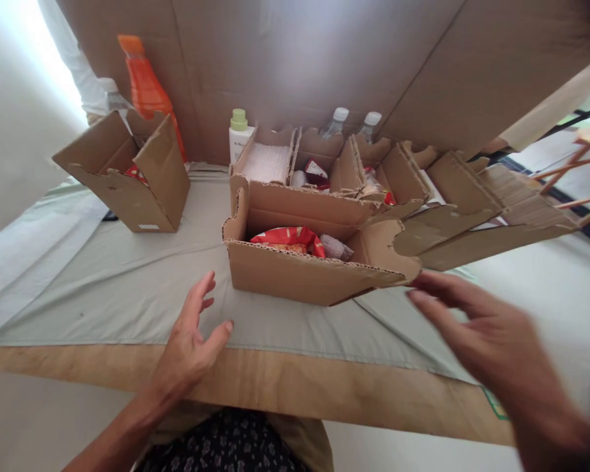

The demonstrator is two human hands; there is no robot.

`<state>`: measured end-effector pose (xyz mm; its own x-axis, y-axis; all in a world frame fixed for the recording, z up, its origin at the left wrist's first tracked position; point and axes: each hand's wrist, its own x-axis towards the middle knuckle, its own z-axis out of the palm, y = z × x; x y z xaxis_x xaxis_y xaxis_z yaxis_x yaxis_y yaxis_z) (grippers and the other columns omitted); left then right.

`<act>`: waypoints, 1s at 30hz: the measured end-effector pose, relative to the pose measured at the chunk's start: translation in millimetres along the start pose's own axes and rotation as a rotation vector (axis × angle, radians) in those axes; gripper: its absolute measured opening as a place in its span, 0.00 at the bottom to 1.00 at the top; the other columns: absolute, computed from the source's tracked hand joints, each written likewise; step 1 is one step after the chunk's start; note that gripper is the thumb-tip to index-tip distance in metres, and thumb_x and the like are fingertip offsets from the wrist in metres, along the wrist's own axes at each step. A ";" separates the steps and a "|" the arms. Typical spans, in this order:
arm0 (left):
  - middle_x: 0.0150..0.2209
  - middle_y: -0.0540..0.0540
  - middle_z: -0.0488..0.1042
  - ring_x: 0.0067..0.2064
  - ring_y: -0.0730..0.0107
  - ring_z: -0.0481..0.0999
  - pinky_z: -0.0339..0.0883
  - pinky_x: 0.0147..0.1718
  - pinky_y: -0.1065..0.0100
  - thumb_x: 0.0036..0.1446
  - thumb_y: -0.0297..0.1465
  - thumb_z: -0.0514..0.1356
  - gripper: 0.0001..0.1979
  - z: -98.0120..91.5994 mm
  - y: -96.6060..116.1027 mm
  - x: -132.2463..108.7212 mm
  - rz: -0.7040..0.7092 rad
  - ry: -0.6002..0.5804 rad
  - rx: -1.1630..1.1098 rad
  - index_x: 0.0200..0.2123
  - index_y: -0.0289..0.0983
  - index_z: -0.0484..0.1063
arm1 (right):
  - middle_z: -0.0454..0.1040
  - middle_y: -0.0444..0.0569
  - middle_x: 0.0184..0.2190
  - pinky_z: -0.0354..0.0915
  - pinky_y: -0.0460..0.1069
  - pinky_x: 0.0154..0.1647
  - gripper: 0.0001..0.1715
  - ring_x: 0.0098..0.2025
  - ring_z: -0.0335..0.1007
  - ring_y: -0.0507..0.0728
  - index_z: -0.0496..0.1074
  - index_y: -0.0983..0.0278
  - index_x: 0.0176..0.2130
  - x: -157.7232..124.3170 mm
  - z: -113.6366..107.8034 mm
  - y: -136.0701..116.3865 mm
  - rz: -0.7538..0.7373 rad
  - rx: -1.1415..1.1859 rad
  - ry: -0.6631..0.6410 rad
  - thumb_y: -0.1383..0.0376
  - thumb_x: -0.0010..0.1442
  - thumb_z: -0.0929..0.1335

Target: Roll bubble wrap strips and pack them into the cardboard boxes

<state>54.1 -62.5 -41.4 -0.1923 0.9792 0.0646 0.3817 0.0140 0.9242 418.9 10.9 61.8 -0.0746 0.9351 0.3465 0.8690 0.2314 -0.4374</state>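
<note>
In front of me stands an open cardboard box [285, 274] holding a red snack packet [297, 236] and a small wrapped item [335, 248]. My left hand [191, 334] hovers left of the box, near the table's front edge, with fingers and thumb apart and nothing in it. At the box's right corner is my right hand [472, 321], slightly blurred, thumb and fingers apart. Its fingertips meet or nearly meet the corner; I cannot tell whether they touch.
Behind stands a row of open cardboard bins [373, 164] with packets and white sheets. A white bottle with a green cap [239, 137], clear bottles and a large cardboard panel [285, 65] are at the back. Another box [150, 203] and an orange bottle [147, 85] stand left.
</note>
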 end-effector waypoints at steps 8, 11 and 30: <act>0.66 0.36 0.65 0.68 0.45 0.63 0.69 0.59 0.48 0.53 0.38 0.65 0.37 34.8 18.9 40.6 -0.041 -0.122 -0.333 0.65 0.40 0.60 | 0.78 0.52 0.30 0.65 0.51 0.26 0.30 0.26 0.71 0.58 0.68 0.62 0.37 -20.5 105.6 -19.3 0.115 0.325 -0.071 0.38 0.60 0.66; 0.61 0.39 0.68 0.62 0.52 0.68 0.73 0.55 0.54 0.54 0.37 0.66 0.31 26.1 28.3 30.1 0.027 -0.038 -0.378 0.61 0.40 0.65 | 0.76 0.51 0.29 0.63 0.50 0.24 0.28 0.24 0.67 0.55 0.68 0.62 0.35 -26.4 91.0 -36.8 0.065 0.292 0.035 0.40 0.63 0.65; 0.58 0.40 0.75 0.62 0.45 0.72 0.70 0.58 0.50 0.51 0.38 0.69 0.28 -60.3 -20.1 19.0 -0.027 0.264 -0.274 0.56 0.40 0.72 | 0.72 0.63 0.58 0.75 0.63 0.53 0.32 0.59 0.72 0.70 0.62 0.64 0.67 -115.7 136.5 -99.6 -0.248 0.287 -0.139 0.55 0.70 0.66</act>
<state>-11.8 -56.4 -36.0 -0.4387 0.8931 0.1000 0.1239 -0.0502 0.9910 274.1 -83.7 -48.0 -0.3478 0.8642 0.3637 0.6456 0.5020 -0.5755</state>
